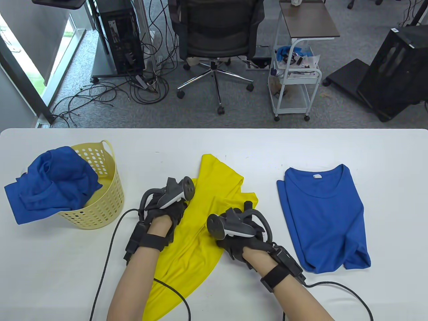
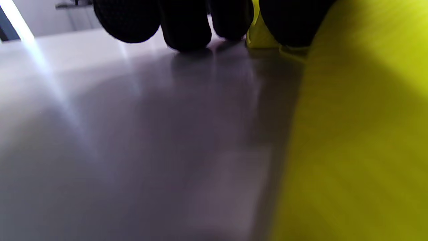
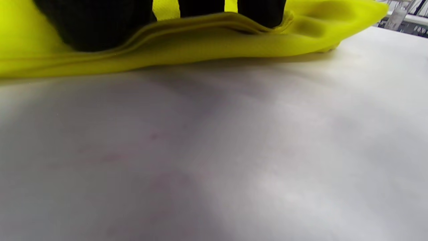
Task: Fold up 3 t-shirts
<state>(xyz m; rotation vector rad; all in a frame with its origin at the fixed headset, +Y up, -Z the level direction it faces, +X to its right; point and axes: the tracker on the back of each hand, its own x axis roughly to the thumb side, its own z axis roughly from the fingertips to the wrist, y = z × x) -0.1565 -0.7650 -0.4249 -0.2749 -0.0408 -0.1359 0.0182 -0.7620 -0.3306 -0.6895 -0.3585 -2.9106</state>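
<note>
Yellow t-shirt (image 1: 214, 187) lies rumpled, half-folded under both hands.

White table (image 1: 234, 143): shirts, basket (image 1: 103, 204)

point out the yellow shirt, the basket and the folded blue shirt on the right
yellow shirt (image 1: 195, 244), table view, on the flat body fabric between the two hands
basket (image 1: 107, 200), table view, on its perforated outer wall
folded blue shirt (image 1: 322, 220), table view, on the middle of its chest

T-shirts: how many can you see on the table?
3: a crumpled blue t-shirt draped over the yellow basket, a yellow t-shirt under both hands mid-table, and a folded blue t-shirt on the right.
</note>
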